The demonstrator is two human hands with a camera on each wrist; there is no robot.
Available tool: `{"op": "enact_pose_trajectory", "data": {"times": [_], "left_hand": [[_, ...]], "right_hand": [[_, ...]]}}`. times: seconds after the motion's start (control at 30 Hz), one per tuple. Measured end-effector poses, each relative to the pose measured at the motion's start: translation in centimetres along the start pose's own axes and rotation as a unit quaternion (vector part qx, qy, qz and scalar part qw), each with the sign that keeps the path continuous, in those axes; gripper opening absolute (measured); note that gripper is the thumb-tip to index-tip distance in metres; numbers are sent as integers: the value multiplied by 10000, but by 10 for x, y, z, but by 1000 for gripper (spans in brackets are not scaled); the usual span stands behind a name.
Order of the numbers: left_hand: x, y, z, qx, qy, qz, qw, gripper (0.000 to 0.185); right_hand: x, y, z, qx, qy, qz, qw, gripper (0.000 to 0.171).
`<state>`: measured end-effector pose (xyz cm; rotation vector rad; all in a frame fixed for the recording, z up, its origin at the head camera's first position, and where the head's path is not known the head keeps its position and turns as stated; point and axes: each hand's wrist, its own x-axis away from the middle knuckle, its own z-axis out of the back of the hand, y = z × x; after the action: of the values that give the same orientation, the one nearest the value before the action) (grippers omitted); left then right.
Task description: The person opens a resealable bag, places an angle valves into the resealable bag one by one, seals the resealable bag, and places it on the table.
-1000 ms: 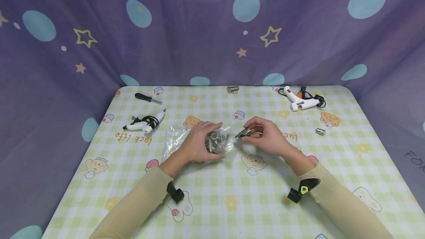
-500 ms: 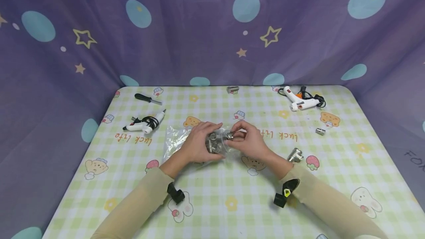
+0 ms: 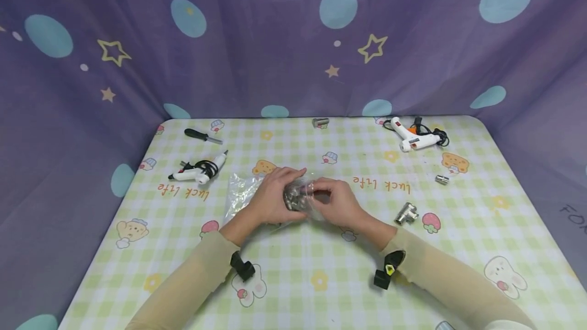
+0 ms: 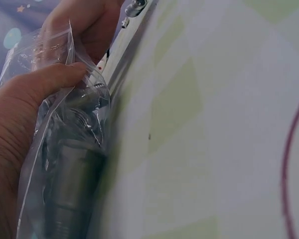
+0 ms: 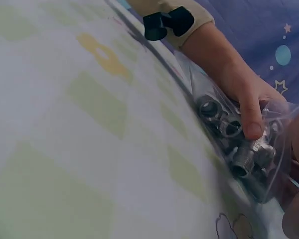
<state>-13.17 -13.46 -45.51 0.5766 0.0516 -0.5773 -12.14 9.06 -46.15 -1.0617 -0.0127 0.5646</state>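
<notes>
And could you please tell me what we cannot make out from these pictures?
How many metal fittings the plastic bag holds: in the head view, the left hand covers part of it.
What the right hand pinches, if anything: head view, its own fingers hide its fingertips.
The nearest fitting's shape: left wrist view, blurred.
The dark lettering's ending: head view, right edge.

Plastic bag (image 3: 240, 192) was clear and wrinkled; it lay near middle of table (image 3: 348, 294); metal fittings (image 5: 243, 162) inside were silvery, hollow, at least one with threaded end; they lay at mixed angles toward right part of bag.
</notes>
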Motion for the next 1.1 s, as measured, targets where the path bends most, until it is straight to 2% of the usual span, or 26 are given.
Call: {"op": "enact_pose_trajectory", "data": {"times": [0.13, 0.23, 0.63, 1.1], "left_hand": [[-1, 1, 1, -51, -16, 33, 10000, 108], [-1, 2, 2, -53, -32, 32, 10000, 107], [0, 1, 1, -85, -8, -30, 10000, 107], [1, 2, 1, -65, -48, -33, 10000, 107]], "right_hand": [[0, 1, 7, 188, -329, 169, 9991, 26], [0, 3, 14, 168, -404, 120, 9990, 29], [2, 14, 51, -41, -126, -84, 9999, 22], [17, 22, 106, 751, 23, -368, 9965, 25]]}}
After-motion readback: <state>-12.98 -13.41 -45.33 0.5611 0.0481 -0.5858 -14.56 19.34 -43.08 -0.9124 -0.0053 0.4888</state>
